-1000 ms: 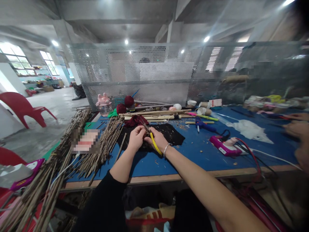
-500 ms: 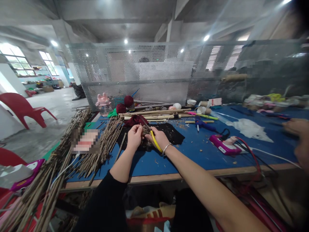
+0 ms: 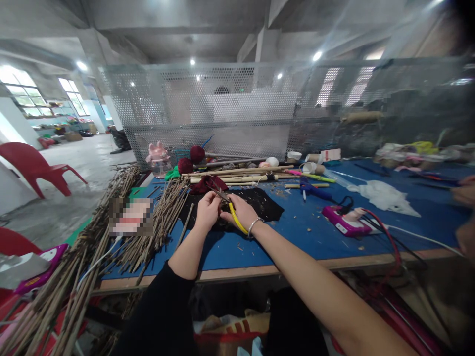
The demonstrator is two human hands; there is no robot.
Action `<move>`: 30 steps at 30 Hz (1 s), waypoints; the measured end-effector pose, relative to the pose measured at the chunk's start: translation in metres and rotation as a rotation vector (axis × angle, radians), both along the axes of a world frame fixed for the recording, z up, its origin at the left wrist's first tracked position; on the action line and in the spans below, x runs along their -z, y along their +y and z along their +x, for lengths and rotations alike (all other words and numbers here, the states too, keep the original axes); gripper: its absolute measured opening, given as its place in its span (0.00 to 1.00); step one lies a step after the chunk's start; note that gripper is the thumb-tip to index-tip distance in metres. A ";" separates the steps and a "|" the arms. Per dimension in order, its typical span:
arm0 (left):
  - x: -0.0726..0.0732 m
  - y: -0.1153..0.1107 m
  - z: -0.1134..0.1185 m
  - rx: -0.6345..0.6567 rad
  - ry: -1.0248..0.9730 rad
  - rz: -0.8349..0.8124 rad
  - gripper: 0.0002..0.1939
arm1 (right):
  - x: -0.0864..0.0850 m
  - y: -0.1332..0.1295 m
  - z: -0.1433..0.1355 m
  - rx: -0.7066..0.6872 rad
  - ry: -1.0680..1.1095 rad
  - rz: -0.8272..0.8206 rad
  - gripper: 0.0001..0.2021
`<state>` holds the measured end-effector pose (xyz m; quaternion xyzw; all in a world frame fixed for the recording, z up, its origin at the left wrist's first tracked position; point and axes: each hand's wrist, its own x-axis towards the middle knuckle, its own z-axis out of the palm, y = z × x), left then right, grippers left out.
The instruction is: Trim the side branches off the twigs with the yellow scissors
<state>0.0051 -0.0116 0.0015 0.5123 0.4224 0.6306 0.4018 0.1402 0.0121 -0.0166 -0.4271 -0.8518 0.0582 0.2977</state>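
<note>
My right hand (image 3: 242, 213) is closed on a pair of scissors with yellow handles (image 3: 236, 218). The blades point forward and to the left, above a black cloth (image 3: 267, 203) scattered with small chips. Close beside it, my left hand (image 3: 208, 211) is closed in a pinch near the blades. What its fingers hold is hidden. A dark red bundle of cloth or yarn (image 3: 211, 184) lies just beyond both hands. To the left, many thin brown twigs (image 3: 163, 222) are piled on the blue table (image 3: 256, 254).
Longer sticks (image 3: 237, 173) and dark red balls (image 3: 197, 154) lie at the back, before a perforated metal screen (image 3: 252, 111). A blue glue gun (image 3: 313, 192) and a purple power strip (image 3: 347, 222) are on the right. Another person's hand (image 3: 465, 195) shows at the right edge.
The scissors have tilted, and their blades now lie further left, near my left fingertips. My hands have barely shifted. The other person's hand at the right edge has moved.
</note>
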 end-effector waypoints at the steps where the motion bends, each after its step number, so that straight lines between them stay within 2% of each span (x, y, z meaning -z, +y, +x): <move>1: 0.000 0.000 0.000 0.023 -0.046 -0.018 0.03 | 0.000 0.000 0.000 -0.007 0.010 0.002 0.23; 5: 0.000 0.002 0.001 0.061 -0.156 -0.044 0.07 | 0.000 0.001 -0.001 -0.040 0.047 0.028 0.23; 11: 0.001 0.000 0.001 0.033 -0.045 0.001 0.05 | -0.001 0.001 0.001 -0.053 0.065 0.044 0.26; 16: 0.002 -0.001 0.002 0.017 -0.003 -0.002 0.04 | -0.003 -0.002 0.001 -0.054 0.077 -0.007 0.22; 24: 0.004 -0.001 0.000 -0.176 0.214 0.116 0.08 | -0.002 -0.002 -0.001 -0.027 0.075 0.005 0.19; 30: 0.008 0.003 -0.003 -0.219 0.262 0.083 0.10 | -0.006 -0.005 0.000 0.058 -0.028 -0.046 0.18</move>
